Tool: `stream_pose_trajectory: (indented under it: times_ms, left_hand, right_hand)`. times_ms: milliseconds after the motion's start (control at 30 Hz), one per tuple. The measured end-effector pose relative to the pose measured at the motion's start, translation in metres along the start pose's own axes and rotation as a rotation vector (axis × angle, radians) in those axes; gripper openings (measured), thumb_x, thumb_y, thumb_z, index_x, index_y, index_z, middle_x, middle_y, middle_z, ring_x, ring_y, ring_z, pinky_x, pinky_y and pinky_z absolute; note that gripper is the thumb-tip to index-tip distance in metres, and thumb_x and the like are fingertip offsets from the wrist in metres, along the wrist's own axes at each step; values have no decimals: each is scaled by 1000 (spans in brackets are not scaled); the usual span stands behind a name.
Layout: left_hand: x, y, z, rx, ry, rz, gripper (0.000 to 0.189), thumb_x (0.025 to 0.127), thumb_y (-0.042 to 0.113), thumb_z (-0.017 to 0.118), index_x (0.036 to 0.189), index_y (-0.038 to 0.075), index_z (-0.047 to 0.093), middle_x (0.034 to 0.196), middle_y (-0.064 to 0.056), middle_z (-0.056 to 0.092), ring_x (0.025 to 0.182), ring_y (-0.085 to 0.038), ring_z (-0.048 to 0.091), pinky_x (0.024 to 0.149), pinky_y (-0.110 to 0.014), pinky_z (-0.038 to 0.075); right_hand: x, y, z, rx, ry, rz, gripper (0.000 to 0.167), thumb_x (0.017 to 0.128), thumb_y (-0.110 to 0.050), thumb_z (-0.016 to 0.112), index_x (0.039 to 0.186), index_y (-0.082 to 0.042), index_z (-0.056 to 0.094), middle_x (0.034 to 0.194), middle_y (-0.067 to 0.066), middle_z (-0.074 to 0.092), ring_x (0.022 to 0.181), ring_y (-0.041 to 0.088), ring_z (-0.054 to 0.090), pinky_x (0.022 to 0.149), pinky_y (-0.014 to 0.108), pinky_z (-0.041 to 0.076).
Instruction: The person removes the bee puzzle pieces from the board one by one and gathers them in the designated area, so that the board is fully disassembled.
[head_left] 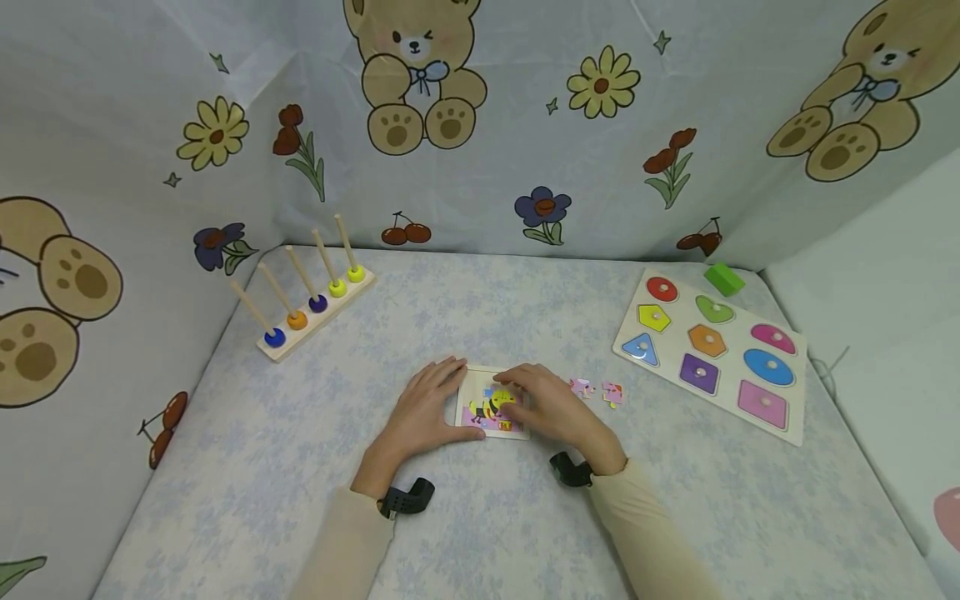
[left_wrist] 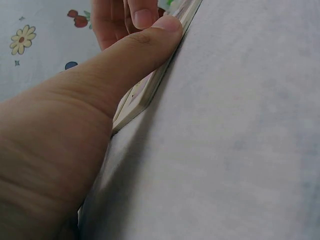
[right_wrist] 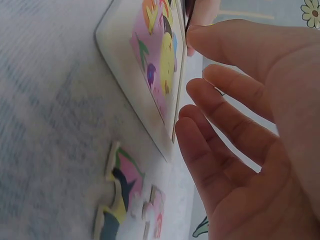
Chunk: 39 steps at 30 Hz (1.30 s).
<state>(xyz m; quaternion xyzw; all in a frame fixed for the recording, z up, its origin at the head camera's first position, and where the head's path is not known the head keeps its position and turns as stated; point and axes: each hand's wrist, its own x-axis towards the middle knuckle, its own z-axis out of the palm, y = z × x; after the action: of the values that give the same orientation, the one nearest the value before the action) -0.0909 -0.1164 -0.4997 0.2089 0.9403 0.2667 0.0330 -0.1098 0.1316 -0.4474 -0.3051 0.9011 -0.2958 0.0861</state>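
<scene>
Some pieces (head_left: 612,393) apart from tray edge (right_wrist: 120,55)

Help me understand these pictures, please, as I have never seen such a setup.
There is no robot here: a person works with a bare left hand and right hand, each with a black device on its wrist. The widest picture comes from a head camera, looking forward and down; the other two come from the wrists, each close to its own hand. On the table, between the hands, lies a small puzzle tray with a bee picture. The left thumb rests at the tray's near edge, while the right hand reaches over the tray's right side; no piece shows in its grasp. Two loose puzzle pieces lie just right of the tray. To the left stands a five-peg ring stand, and to the right lies a shape board with a green block behind it.
</scene>
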Motion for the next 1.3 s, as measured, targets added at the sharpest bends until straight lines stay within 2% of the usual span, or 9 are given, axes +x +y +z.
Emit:
stream_pose_trajectory:
  times_ms: [100, 167, 333, 500, 600, 867, 1300]
  left_hand:
    - [0, 0, 1, 6, 1, 4, 113, 75, 71, 80, 158, 4, 40, 167, -5, 36, 157, -24, 25, 131, -45, 16]
    - [0, 0, 0, 9, -3, 3, 113, 75, 71, 79, 158, 5, 40, 167, -5, 35, 158, -23, 25, 131, -44, 16]
    - [-1, 2, -2, -12, 9, 15, 111, 76, 68, 81, 157, 4, 41, 166, -6, 36, 157, -25, 26, 131, -46, 18]
    - [-1, 3, -4, -21, 11, 16, 111, 76, 67, 82, 157, 3, 41, 167, -7, 36, 157, -25, 26, 131, -48, 17]
    - [-2, 3, -4, -21, 5, 11, 111, 76, 67, 81, 158, 3, 40, 167, -6, 35, 157, -25, 26, 131, -48, 17]
    - [-2, 2, -3, -23, 0, 6, 112, 77, 67, 81, 158, 4, 39, 167, -6, 34, 157, -25, 25, 131, -48, 16]
    - [-2, 2, -2, -24, 14, 9, 111, 76, 66, 82, 157, 3, 41, 166, -6, 36, 157, -26, 26, 130, -48, 18]
  right_hand:
    - [3, -1, 3, 9, -17, 1, 42, 93, -16, 77, 133, -3, 67, 122, 8, 69, 94, 22, 59, 84, 37, 53]
    - [5, -2, 4, 5, -23, 0, 42, 93, -15, 77, 132, -3, 67, 123, 8, 69, 95, 21, 58, 85, 37, 52]
    - [7, -1, 8, -21, -20, -25, 40, 93, -14, 77, 130, -3, 68, 128, 10, 69, 111, 27, 62, 96, 46, 54]
    - [7, 0, 10, -19, -18, -47, 40, 92, -12, 78, 130, -4, 68, 130, 11, 68, 119, 31, 62, 101, 50, 54]
    - [7, -1, 11, -15, -18, -50, 40, 93, -12, 78, 131, -5, 68, 131, 11, 66, 116, 28, 63, 99, 47, 55]
    - [6, -1, 11, -6, -7, -69, 38, 92, -9, 78, 129, -5, 69, 129, 11, 64, 92, 17, 59, 81, 31, 55]
    - [7, 0, 8, -8, -26, -42, 39, 92, -10, 78, 129, -4, 69, 126, 8, 65, 95, 17, 62, 82, 30, 57]
